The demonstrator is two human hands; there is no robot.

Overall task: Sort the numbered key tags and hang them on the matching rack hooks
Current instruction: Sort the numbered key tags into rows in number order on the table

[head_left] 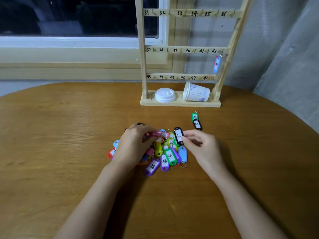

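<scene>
On wooden table (69, 135), right hand (202, 145) pinches black tag (178, 135), lengthwise toward rack (181, 49).

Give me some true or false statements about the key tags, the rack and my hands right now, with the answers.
1. A tag marked 42 hangs on the rack. True.
2. The right hand pinches the black tag marked 36. True.
3. The paper cup stands upright. False: it lies on its side on the rack's base.
4. The green tag marked 33 hangs on a hook. False: it lies on the table.
5. The left hand holds a pink tag over the pile. True.
</scene>
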